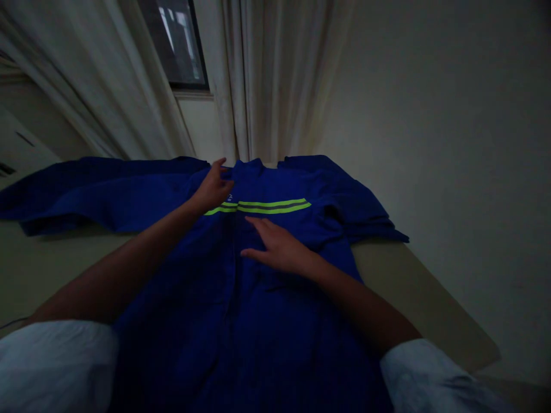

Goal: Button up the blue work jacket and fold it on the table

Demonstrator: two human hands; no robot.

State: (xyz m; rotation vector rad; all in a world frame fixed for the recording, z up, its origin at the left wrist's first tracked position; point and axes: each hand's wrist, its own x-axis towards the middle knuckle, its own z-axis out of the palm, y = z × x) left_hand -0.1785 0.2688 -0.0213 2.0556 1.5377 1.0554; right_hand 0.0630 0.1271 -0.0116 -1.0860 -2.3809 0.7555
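A blue work jacket (267,310) with yellow-green reflective stripes (271,206) across the chest lies spread flat on a table (413,287), collar at the far side. My left hand (214,186) reaches to the collar area, its fingers curled and pinching the fabric by the front opening. My right hand (278,245) lies flat on the jacket's chest just below the stripes, fingers stretched out and pointing left. Both sleeves of the jacket are spread outwards, the left one reaching far to the left.
Pale curtains (267,74) hang behind the table's far edge, with a dark window (176,43) above on the left. A plain wall fills the right side. The room is dim. The table's right edge runs diagonally at the lower right.
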